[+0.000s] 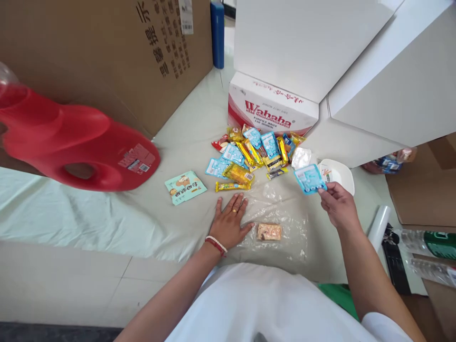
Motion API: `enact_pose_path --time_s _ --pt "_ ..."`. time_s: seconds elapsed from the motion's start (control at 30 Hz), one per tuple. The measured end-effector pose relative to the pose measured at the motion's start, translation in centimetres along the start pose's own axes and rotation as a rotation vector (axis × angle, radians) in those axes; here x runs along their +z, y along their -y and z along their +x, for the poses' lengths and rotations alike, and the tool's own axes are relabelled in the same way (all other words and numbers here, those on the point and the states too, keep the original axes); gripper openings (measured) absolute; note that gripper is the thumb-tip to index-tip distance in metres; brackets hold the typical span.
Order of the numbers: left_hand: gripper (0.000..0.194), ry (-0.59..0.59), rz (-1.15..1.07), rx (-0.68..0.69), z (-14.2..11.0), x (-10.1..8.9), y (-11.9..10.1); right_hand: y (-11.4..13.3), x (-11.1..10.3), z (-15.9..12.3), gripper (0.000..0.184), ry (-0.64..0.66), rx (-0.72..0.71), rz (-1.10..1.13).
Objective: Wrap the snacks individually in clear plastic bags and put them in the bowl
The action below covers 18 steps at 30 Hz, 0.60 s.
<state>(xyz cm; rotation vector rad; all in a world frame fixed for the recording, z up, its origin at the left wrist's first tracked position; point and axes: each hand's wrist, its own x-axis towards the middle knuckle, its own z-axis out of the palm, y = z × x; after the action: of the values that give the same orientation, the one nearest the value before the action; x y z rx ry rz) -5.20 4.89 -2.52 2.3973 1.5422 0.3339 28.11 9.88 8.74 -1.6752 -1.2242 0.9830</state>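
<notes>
My left hand (231, 221) lies flat on the covered table with its fingers spread, at the left edge of a clear plastic bag (288, 213). On the bag, just right of my thumb, sits a small wrapped nougat-like bar (270, 232). My right hand (340, 202) pinches a light blue snack packet (309, 179) by its lower right corner, raised in front of a white dish (344, 173). A pile of blue packets (270, 144) and yellow-wrapped snacks (239, 174) lies ahead of my hands. Left of the pile is a mint green packet (185, 187).
A Wahaha carton (272, 107) stands behind the pile, with large white boxes (309, 42) above and beside it. To the left are a red jug (81, 142) and a brown carton (107, 57). Plastic bottles (431, 242) lie at far right. Crumpled white plastic (301, 157) rests by the dish.
</notes>
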Motion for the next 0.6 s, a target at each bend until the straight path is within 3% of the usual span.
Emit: enact_pose_path --time_s 0.07,0.17,0.3,0.47,0.6 --pt "0.077 0.008 -0.005 -0.005 0.0 0.0 -0.1 -0.9 -0.6 -3.6 0.036 0.131 0.168 0.159" --pt "0.078 0.016 0.004 -0.008 0.0 0.0 -0.2 -2.3 0.5 -7.1 0.042 0.371 0.338 0.181" --pt "0.077 0.027 0.030 -0.003 0.0 0.1 -0.3 -4.0 3.4 -8.3 0.045 0.618 0.371 0.063" --pt "0.075 0.042 0.044 0.010 0.1 0.0 -0.1 -4.9 5.3 -7.6 0.034 0.619 0.187 -0.222" --pt "0.066 0.015 0.047 0.006 -0.2 -0.3 0.1 -3.4 5.0 -8.0 0.027 0.434 0.069 -0.663"
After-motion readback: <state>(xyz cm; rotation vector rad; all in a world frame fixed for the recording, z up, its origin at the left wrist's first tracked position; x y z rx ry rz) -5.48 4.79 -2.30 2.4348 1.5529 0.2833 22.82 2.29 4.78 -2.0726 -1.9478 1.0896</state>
